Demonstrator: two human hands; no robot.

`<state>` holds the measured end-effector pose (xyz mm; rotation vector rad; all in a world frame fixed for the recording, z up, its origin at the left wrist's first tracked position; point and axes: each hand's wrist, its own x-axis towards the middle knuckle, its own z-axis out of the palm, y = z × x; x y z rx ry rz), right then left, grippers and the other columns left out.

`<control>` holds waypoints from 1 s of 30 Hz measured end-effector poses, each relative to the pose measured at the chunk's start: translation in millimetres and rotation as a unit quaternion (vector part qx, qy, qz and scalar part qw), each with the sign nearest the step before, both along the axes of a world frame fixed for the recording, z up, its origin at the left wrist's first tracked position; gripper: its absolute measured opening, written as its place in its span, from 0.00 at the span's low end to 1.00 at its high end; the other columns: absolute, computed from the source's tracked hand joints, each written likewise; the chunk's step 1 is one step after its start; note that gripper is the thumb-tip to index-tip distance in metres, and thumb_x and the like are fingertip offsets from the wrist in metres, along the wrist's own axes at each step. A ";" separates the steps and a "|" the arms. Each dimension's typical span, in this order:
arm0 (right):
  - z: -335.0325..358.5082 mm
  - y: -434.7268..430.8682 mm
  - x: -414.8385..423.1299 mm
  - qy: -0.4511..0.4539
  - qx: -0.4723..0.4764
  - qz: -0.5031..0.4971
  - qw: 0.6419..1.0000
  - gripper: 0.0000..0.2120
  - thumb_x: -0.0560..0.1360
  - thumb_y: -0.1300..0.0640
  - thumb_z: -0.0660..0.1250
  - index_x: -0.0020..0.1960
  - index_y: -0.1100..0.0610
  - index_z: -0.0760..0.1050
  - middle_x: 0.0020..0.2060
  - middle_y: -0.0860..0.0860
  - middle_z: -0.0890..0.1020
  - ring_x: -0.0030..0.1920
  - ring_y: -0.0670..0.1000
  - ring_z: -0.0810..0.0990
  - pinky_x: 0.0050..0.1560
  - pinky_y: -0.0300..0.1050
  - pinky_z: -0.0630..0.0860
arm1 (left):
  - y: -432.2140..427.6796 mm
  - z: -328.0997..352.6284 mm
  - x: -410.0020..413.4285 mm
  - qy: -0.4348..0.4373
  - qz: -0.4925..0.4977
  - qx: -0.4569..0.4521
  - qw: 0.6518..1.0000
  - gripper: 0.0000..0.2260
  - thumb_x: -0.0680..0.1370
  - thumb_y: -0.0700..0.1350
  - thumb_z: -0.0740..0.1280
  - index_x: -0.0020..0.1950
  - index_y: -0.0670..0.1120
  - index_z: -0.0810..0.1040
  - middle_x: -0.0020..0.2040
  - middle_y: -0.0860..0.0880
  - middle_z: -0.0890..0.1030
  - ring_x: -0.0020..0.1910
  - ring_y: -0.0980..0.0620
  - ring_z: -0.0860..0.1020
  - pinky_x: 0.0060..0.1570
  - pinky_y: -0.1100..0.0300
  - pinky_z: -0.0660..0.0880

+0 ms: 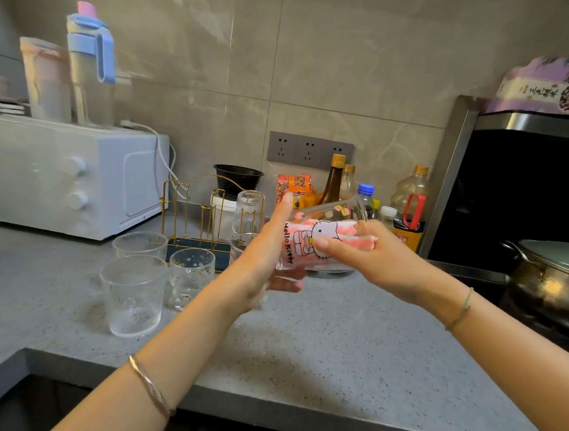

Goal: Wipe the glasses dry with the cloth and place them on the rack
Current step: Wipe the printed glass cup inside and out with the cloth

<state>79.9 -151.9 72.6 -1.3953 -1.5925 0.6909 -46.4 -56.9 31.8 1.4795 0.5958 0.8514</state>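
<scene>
My left hand (266,248) holds a clear glass (331,216) on its side above the counter, thumb up along its base. A pink and white cartoon cloth (311,243) is stuffed into the glass, and my right hand (372,254) grips the cloth at the glass mouth. The gold wire rack (190,214) stands behind, with one ribbed glass (249,212) upside down on it. Three clear glasses stand upright on the counter at the left: a ribbed one (140,244), a dotted one (190,277) and a large one (133,295). Another glass (241,246) is half hidden behind my left hand.
A white microwave (63,175) with a blue bottle (90,64) on top fills the left. Sauce and oil bottles (408,205) crowd the wall behind my hands. A steel pot (553,276) sits on the stove at right. The grey counter edge (259,405) runs in front.
</scene>
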 end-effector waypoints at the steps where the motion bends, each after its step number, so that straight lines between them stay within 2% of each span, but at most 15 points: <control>1: -1.2 -0.4 -2.0 -0.005 -0.004 0.006 1.000 0.06 0.76 0.56 0.65 0.50 0.49 0.79 0.42 0.41 0.85 0.45 0.39 0.83 0.42 0.28 0.75 | -0.8 1.4 -0.8 0.003 -0.002 -0.018 1.000 0.30 0.78 0.69 0.49 0.51 0.48 0.79 0.37 0.46 0.80 0.31 0.53 0.76 0.24 0.64 0.72; 2: -1.9 -1.3 -4.2 -0.002 -0.008 0.014 1.000 0.06 0.76 0.58 0.66 0.50 0.50 0.78 0.41 0.42 0.85 0.42 0.38 0.83 0.38 0.27 0.74 | -0.7 0.8 -0.8 -0.005 0.002 -0.017 1.000 0.29 0.78 0.68 0.50 0.49 0.46 0.79 0.35 0.46 0.79 0.28 0.54 0.74 0.23 0.65 0.70; 4: -4.0 -0.6 -5.6 0.005 -0.017 0.031 0.999 0.07 0.75 0.60 0.67 0.50 0.50 0.78 0.38 0.41 0.85 0.39 0.35 0.82 0.33 0.26 0.73 | 0.3 -4.7 1.0 -0.040 0.029 0.010 0.999 0.29 0.79 0.65 0.52 0.55 0.41 0.77 0.34 0.47 0.78 0.24 0.55 0.72 0.20 0.66 0.66; 6: -2.8 -1.7 -7.4 0.018 -0.028 0.050 0.998 0.08 0.74 0.60 0.67 0.49 0.48 0.77 0.37 0.39 0.85 0.39 0.35 0.82 0.36 0.26 0.75 | 0.0 -13.4 3.7 -0.073 0.058 0.069 0.993 0.25 0.80 0.62 0.54 0.58 0.41 0.73 0.35 0.48 0.78 0.24 0.58 0.74 0.20 0.67 0.66; 9: -2.4 -4.7 -6.0 0.120 -0.056 0.069 0.989 0.11 0.68 0.53 0.66 0.50 0.47 0.77 0.41 0.43 0.86 0.44 0.40 0.84 0.45 0.32 0.79 | 2.1 -24.2 2.4 -0.142 0.073 0.207 0.965 0.16 0.78 0.64 0.59 0.51 0.51 0.71 0.39 0.54 0.80 0.36 0.56 0.81 0.28 0.64 0.75; 10: -1.0 -7.0 -6.3 0.169 -0.066 0.078 0.980 0.12 0.68 0.53 0.65 0.51 0.49 0.78 0.42 0.45 0.86 0.44 0.43 0.85 0.44 0.34 0.80 | 4.7 -27.3 0.1 -0.154 0.071 0.280 0.945 0.17 0.76 0.66 0.59 0.52 0.54 0.70 0.44 0.58 0.81 0.42 0.55 0.82 0.34 0.62 0.78; 12: 1.4 -10.2 -5.8 0.222 -0.082 0.102 0.966 0.13 0.69 0.53 0.63 0.52 0.53 0.78 0.44 0.50 0.86 0.45 0.46 0.85 0.42 0.35 0.79 | 8.8 -31.0 -5.2 -0.149 0.061 0.406 0.900 0.21 0.74 0.69 0.59 0.56 0.54 0.67 0.51 0.66 0.77 0.48 0.60 0.81 0.40 0.66 0.78; 14: 2.7 -11.5 -5.9 0.227 -0.089 0.102 0.964 0.11 0.71 0.55 0.63 0.52 0.54 0.79 0.45 0.51 0.86 0.44 0.47 0.85 0.40 0.34 0.79 | 12.5 -32.5 -7.7 -0.136 0.056 0.458 0.877 0.23 0.75 0.69 0.59 0.60 0.54 0.66 0.54 0.71 0.72 0.52 0.64 0.78 0.41 0.70 0.76; 17: -0.1 -6.5 -0.2 0.189 -0.066 0.062 0.978 0.09 0.72 0.57 0.65 0.51 0.54 0.80 0.46 0.53 0.86 0.45 0.48 0.85 0.42 0.36 0.80 | 13.1 -33.8 -4.1 -0.129 0.060 0.436 0.889 0.24 0.74 0.71 0.57 0.62 0.56 0.64 0.55 0.72 0.69 0.56 0.64 0.75 0.47 0.70 0.75; 19: -2.2 -1.7 4.3 0.167 -0.052 0.041 0.984 0.09 0.72 0.56 0.66 0.51 0.53 0.80 0.47 0.53 0.86 0.47 0.47 0.85 0.44 0.35 0.80 | 10.5 -32.6 0.2 -0.107 0.068 0.380 0.916 0.26 0.75 0.70 0.54 0.65 0.55 0.65 0.56 0.70 0.70 0.54 0.66 0.75 0.47 0.71 0.74; 22: -1.7 0.7 6.3 0.086 -0.036 0.016 0.996 0.10 0.76 0.56 0.65 0.55 0.52 0.79 0.48 0.48 0.86 0.50 0.45 0.84 0.47 0.32 0.78 | 0.4 -20.0 4.2 -0.057 0.037 0.159 0.985 0.31 0.74 0.71 0.52 0.64 0.50 0.70 0.48 0.50 0.80 0.33 0.63 0.76 0.29 0.68 0.72; 24: -3.2 1.4 4.8 0.027 -0.023 -0.008 0.999 0.08 0.75 0.56 0.67 0.53 0.51 0.80 0.46 0.45 0.86 0.47 0.41 0.83 0.45 0.30 0.76 | -1.0 -12.7 3.8 -0.035 0.018 0.010 0.999 0.32 0.75 0.72 0.52 0.58 0.47 0.77 0.40 0.46 0.82 0.29 0.56 0.75 0.26 0.65 0.71; 25: -4.2 1.8 3.6 0.011 -0.019 -0.015 1.000 0.07 0.74 0.56 0.68 0.51 0.50 0.80 0.45 0.44 0.86 0.45 0.40 0.83 0.43 0.30 0.76 | -0.4 -11.1 3.2 -0.030 0.015 -0.024 0.999 0.29 0.77 0.69 0.53 0.55 0.47 0.79 0.38 0.46 0.82 0.29 0.54 0.75 0.25 0.66 0.70; 27: -6.8 3.0 3.0 0.003 -0.013 -0.012 1.000 0.07 0.74 0.57 0.68 0.51 0.49 0.80 0.45 0.43 0.86 0.46 0.40 0.83 0.43 0.29 0.76 | 0.3 -10.4 3.1 -0.034 0.026 -0.021 0.999 0.27 0.78 0.66 0.55 0.55 0.45 0.79 0.36 0.46 0.81 0.28 0.54 0.74 0.23 0.66 0.68; 30: -4.1 1.9 0.9 0.015 -0.033 0.027 0.999 0.09 0.73 0.58 0.68 0.52 0.48 0.78 0.46 0.42 0.86 0.48 0.40 0.83 0.44 0.28 0.76 | 0.4 -17.2 6.4 -0.086 0.064 0.052 0.993 0.32 0.79 0.65 0.55 0.64 0.37 0.73 0.37 0.46 0.79 0.25 0.58 0.74 0.22 0.68 0.65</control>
